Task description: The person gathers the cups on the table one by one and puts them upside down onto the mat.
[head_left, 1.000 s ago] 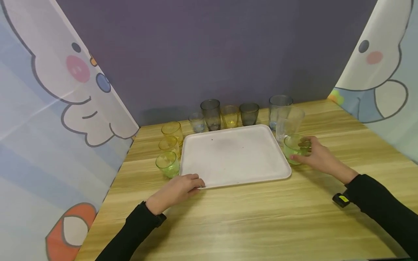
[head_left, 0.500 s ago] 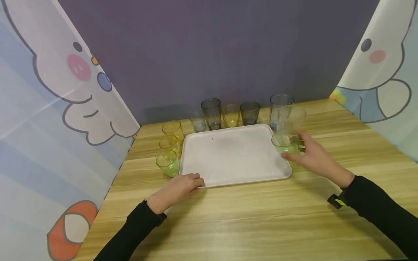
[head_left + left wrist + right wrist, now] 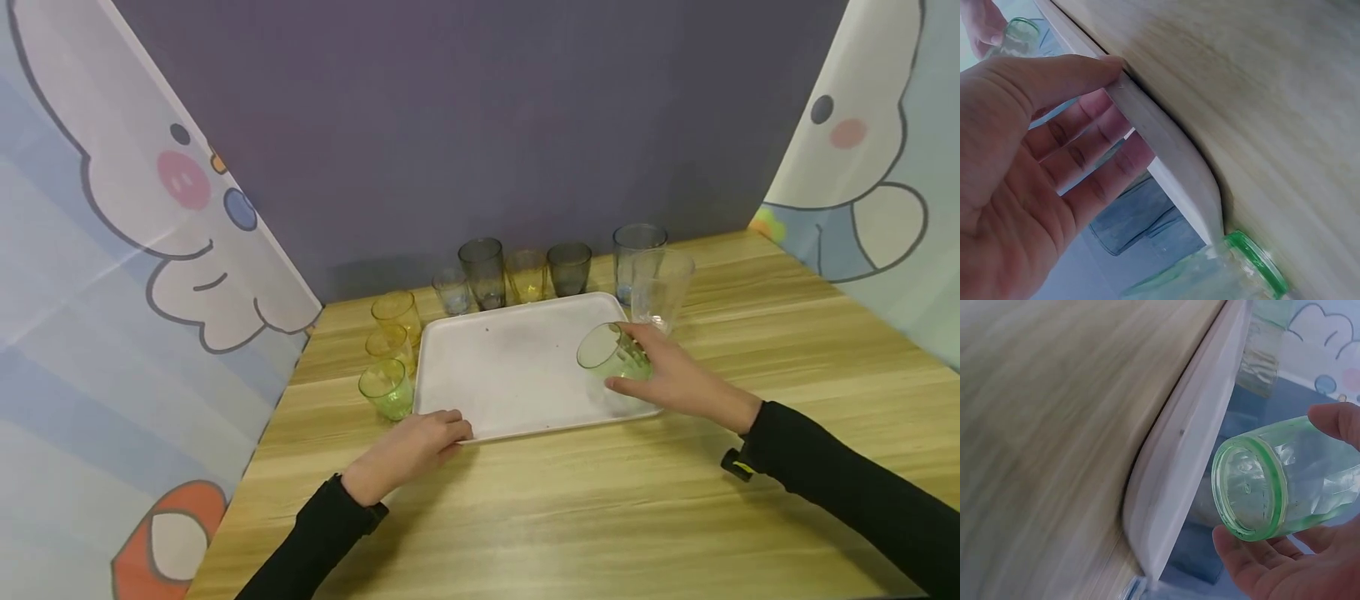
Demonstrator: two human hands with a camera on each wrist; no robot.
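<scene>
While the left hand (image 3: 420, 442) rests at the near-left corner of the white tray (image 3: 517, 367), thumb on the outer rim and fingers straight & relaxed over the lip, the wrist view confirms it: nothing pinched, just pressing the tray edge against the wooden table (image 3: 600, 508). Black sleeves on both arms. Right hand (image 3: 675, 379) is over the tray's near-right part, fingers & thumb curled round a green glass (image 3: 611, 352), gripping it by the body; glass is tilted, mouth facing left toward the tray's middle, held clear above the tray surface as far as I can tell. Just left of the tray, another green glass (image 3: 386, 387) stands upright, w/ two yellow glasses (image 3: 395, 317) behind it in a line. Right of the tray's far corner, a tall clear glass (image 3: 660, 287), and a grey-blue one (image 3: 636, 246) just behind. Along the tray's far edge: small pale-blue glass (image 3: 452, 290), tall dark glass (image 3: 482, 271), yellow glass (image 3: 527, 275), short dark glass (image 3: 568, 267). Behind it all, a purple backdrop (image 3: 480, 125), w/ cartoon-print panels (image 3: 112, 250) either side.
</scene>
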